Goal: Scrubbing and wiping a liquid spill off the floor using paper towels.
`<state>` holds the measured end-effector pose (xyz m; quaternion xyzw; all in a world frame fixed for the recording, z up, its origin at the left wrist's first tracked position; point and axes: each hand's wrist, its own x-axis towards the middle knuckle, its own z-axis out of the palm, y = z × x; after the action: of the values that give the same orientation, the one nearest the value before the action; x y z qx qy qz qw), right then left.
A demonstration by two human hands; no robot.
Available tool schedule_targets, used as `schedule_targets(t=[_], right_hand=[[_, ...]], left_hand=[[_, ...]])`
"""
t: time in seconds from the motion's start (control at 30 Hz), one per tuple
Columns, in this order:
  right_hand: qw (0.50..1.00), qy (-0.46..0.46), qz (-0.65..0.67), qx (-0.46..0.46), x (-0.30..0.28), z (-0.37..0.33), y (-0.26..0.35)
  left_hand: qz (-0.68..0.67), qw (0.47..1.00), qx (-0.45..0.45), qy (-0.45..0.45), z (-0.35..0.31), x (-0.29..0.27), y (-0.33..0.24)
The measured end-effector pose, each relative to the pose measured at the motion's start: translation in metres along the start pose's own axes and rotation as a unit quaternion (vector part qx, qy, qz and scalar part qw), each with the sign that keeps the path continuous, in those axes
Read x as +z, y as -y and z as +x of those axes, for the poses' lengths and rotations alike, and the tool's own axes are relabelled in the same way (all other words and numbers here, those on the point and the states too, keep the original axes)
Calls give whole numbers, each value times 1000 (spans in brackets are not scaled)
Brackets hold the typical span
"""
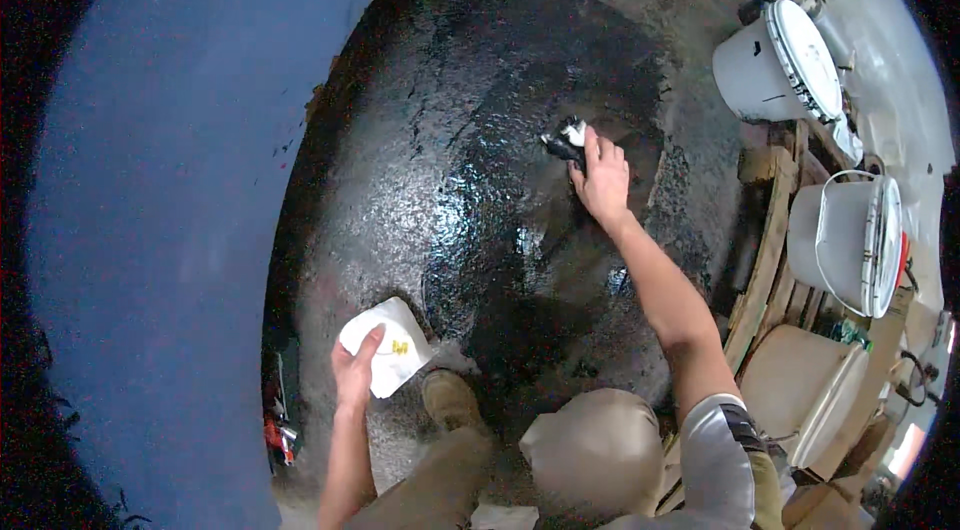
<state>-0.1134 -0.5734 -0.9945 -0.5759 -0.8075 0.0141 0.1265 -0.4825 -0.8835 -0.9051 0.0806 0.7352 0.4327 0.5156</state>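
White lidded buckets (845,230), wooden pallet (768,250); blue surface (180,180), possibly wall.

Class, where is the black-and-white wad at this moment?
In the head view, the black-and-white wad is right of and above centre, at the tips of the right hand, over the shiny dark floor, left of the uppermost white bucket.
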Motion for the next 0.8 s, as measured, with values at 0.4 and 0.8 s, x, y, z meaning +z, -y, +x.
schedule_targets(t=[0.4, 0.8], right_hand=[[940, 282, 98, 164, -12, -237, -42], [959, 194, 197, 66, 40, -200, 29]], left_hand=[[-21, 1000, -1, -11, 32, 16, -7], [-38, 999, -28, 1, 23, 31, 5]])
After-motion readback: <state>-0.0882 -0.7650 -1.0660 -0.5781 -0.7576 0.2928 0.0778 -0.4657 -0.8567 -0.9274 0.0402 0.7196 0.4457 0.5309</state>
